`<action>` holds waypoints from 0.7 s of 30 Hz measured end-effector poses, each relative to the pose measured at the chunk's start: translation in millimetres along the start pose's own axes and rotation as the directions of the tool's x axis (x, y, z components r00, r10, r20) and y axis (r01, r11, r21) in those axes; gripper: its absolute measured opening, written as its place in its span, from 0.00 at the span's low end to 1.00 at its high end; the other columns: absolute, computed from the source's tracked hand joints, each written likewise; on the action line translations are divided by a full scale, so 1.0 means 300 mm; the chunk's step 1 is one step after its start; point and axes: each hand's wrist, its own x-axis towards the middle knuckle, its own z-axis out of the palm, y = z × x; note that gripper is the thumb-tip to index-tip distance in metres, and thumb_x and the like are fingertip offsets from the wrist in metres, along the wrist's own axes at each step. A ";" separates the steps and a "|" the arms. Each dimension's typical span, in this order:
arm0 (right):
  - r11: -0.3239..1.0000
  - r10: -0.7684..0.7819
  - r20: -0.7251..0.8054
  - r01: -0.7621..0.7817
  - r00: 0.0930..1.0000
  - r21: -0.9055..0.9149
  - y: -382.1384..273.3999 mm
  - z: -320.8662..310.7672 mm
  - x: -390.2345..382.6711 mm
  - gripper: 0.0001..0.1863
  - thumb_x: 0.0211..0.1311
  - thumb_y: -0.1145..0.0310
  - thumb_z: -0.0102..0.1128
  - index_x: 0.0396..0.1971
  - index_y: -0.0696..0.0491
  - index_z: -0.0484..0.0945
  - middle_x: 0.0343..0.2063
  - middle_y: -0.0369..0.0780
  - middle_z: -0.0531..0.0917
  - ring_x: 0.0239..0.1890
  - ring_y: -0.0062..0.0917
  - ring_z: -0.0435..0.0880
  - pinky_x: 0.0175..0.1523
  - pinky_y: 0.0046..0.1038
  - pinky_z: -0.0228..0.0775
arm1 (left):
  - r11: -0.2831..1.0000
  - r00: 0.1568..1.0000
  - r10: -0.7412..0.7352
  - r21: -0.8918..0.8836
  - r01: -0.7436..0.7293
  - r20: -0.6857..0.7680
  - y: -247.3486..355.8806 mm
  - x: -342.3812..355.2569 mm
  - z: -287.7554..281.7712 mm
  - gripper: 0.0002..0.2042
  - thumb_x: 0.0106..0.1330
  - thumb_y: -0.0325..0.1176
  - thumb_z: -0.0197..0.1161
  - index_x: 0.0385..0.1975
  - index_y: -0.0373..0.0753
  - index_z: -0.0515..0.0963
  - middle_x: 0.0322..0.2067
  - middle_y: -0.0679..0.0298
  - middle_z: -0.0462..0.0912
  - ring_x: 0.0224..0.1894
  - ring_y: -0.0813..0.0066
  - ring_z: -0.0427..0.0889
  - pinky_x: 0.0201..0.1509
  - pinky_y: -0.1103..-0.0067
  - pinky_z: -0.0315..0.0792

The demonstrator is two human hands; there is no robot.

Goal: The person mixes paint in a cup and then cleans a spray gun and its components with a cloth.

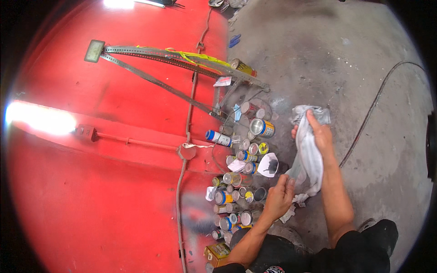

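Note:
A whitish-grey cloth rag hangs stretched between my two hands above the concrete floor. My right hand grips its far part, thumb pointing up, with a bunched end sticking out beyond the fingers. Nearer to me, my left hand pinches the rag's lower edge between thumb and fingers. Another crumpled piece of pale cloth shows beside my left wrist; whether it joins the rag I cannot tell. Just left of my left hand stands an open can with a dark inside.
Many paint cans crowd the floor along the red wall. A perforated metal frame with yellow strips leans out above them. A dark hose curves across the floor on the right. A gold box sits at the near left.

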 end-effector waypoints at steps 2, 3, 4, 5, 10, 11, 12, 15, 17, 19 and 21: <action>0.893 -0.090 -0.097 0.037 0.991 -0.449 0.118 -0.030 -0.005 0.17 0.62 0.58 0.62 0.33 0.60 0.80 0.25 0.40 0.82 0.28 0.24 0.81 0.35 0.27 0.74 | 0.998 1.000 -0.002 0.058 0.001 0.007 -0.057 0.027 -0.032 0.08 0.70 0.33 0.54 0.37 0.34 0.69 0.17 0.61 0.75 0.21 0.80 0.70 0.26 0.73 0.67; 0.772 -0.142 -0.130 0.028 0.981 -0.635 0.211 -0.050 -0.015 0.17 0.62 0.59 0.62 0.34 0.61 0.80 0.25 0.39 0.82 0.29 0.23 0.81 0.37 0.27 0.74 | 0.998 0.996 0.065 -0.003 -0.065 -0.067 -0.078 0.045 -0.035 0.07 0.69 0.32 0.54 0.37 0.34 0.69 0.19 0.60 0.75 0.22 0.80 0.71 0.26 0.73 0.67; 0.855 -0.293 -0.076 0.225 0.953 -0.467 0.299 -0.003 -0.055 0.16 0.62 0.60 0.62 0.35 0.60 0.80 0.27 0.38 0.81 0.31 0.22 0.80 0.39 0.27 0.73 | 0.987 0.977 0.143 -0.053 -0.153 -0.156 -0.067 0.076 -0.034 0.07 0.68 0.31 0.54 0.37 0.34 0.69 0.20 0.58 0.76 0.24 0.80 0.72 0.27 0.73 0.68; 0.914 -0.220 -0.051 0.187 0.974 -0.360 0.311 0.017 -0.094 0.14 0.61 0.62 0.62 0.36 0.59 0.80 0.30 0.37 0.81 0.31 0.21 0.79 0.38 0.27 0.73 | 0.968 0.950 0.195 -0.108 -0.226 -0.242 -0.080 0.094 -0.029 0.06 0.68 0.30 0.54 0.38 0.33 0.69 0.21 0.56 0.77 0.25 0.80 0.73 0.27 0.72 0.68; 0.997 -0.015 -0.018 0.013 1.000 -0.070 0.054 -0.014 -0.020 0.15 0.62 0.58 0.62 0.37 0.57 0.79 0.30 0.39 0.83 0.28 0.22 0.82 0.32 0.24 0.74 | 0.999 0.999 0.050 0.012 -0.049 -0.011 0.005 0.017 0.005 0.08 0.70 0.34 0.52 0.35 0.34 0.68 0.16 0.57 0.73 0.19 0.74 0.73 0.24 0.72 0.67; 0.996 0.069 -0.016 -0.070 0.997 -0.050 0.016 -0.035 0.005 0.17 0.62 0.56 0.61 0.36 0.57 0.79 0.28 0.40 0.83 0.26 0.23 0.83 0.30 0.24 0.74 | 1.000 1.000 0.027 0.001 -0.027 -0.005 -0.006 0.002 -0.001 0.09 0.71 0.35 0.52 0.34 0.34 0.68 0.15 0.58 0.72 0.18 0.74 0.71 0.23 0.72 0.66; 0.997 -0.047 0.003 0.047 0.999 -0.053 0.009 -0.005 0.010 0.22 0.63 0.50 0.59 0.35 0.59 0.79 0.25 0.43 0.83 0.25 0.28 0.84 0.30 0.27 0.77 | 1.000 1.000 0.020 -0.014 -0.020 -0.002 -0.003 0.002 -0.002 0.10 0.71 0.35 0.52 0.33 0.35 0.68 0.14 0.59 0.71 0.17 0.74 0.70 0.23 0.72 0.65; 0.999 0.008 -0.074 -0.005 0.997 0.047 0.058 -0.013 0.003 0.23 0.62 0.50 0.59 0.34 0.59 0.79 0.25 0.44 0.83 0.25 0.30 0.85 0.28 0.28 0.78 | 0.999 0.998 -0.045 -0.008 0.045 0.052 -0.006 -0.002 -0.013 0.10 0.72 0.35 0.52 0.33 0.35 0.68 0.15 0.60 0.72 0.19 0.76 0.71 0.24 0.74 0.66; 0.996 -0.044 -0.033 0.041 0.998 -0.085 0.109 -0.046 -0.018 0.17 0.63 0.56 0.60 0.36 0.56 0.79 0.28 0.39 0.82 0.31 0.22 0.82 0.35 0.25 0.74 | 0.994 0.991 -0.082 0.074 0.075 0.102 -0.006 0.048 -0.020 0.06 0.71 0.31 0.52 0.36 0.34 0.70 0.20 0.62 0.77 0.23 0.78 0.74 0.28 0.76 0.69; 0.935 -0.189 -0.055 0.162 0.980 -0.315 0.298 -0.040 -0.044 0.14 0.64 0.59 0.59 0.38 0.55 0.79 0.31 0.35 0.82 0.36 0.17 0.80 0.41 0.23 0.71 | 0.986 0.997 0.063 -0.152 -0.068 -0.037 -0.024 0.107 -0.020 0.06 0.69 0.26 0.51 0.41 0.33 0.72 0.27 0.64 0.80 0.30 0.79 0.76 0.35 0.79 0.71; 0.996 -0.018 0.060 0.023 0.998 -0.083 0.350 0.047 -0.116 0.13 0.64 0.60 0.59 0.38 0.55 0.79 0.33 0.32 0.81 0.39 0.15 0.76 0.44 0.22 0.67 | 0.953 1.000 -0.005 -0.302 0.009 0.011 -0.120 0.120 -0.083 0.14 0.65 0.19 0.48 0.50 0.33 0.72 0.41 0.68 0.80 0.41 0.79 0.77 0.46 0.82 0.71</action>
